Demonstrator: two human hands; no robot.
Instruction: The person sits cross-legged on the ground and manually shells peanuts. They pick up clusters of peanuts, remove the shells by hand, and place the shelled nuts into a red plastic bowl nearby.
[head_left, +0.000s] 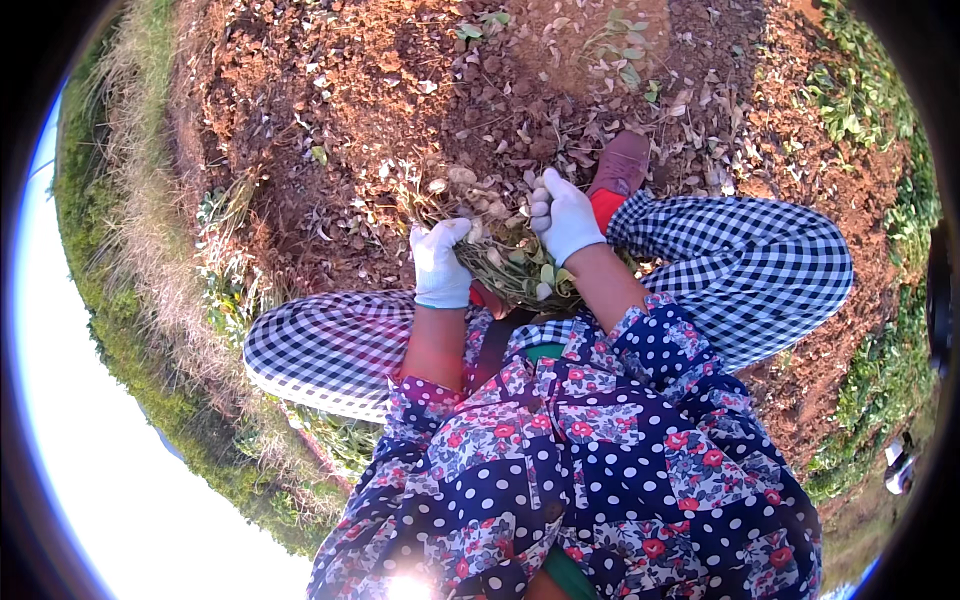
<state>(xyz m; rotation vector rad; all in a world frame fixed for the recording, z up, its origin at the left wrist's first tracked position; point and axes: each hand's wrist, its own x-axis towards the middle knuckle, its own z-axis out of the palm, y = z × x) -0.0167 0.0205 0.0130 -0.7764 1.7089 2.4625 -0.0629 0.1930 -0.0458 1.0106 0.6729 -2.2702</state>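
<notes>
Both hands wear white knit gloves. My left hand (441, 262) is closed around the stems of a bunch of peanut plants (504, 266) that lies across the gap between my knees. Pale peanut pods (480, 196) and thin roots stick out at the bunch's far side, between the two hands. At the bunch's right side is my right hand (564, 217), its fingers curled in and its thumb pointing up. Whether anything sits inside those curled fingers is hidden. Green and yellowing leaves (551, 277) hang on the near side, close to my right wrist.
Reddish soil (360, 135) strewn with dry leaves spreads ahead. A maroon shoe (621, 161) stands just beyond my right hand. Loose plants (225, 217) lie on the left, before dry grass (135, 150). Leafy green plants (855, 105) grow along the right.
</notes>
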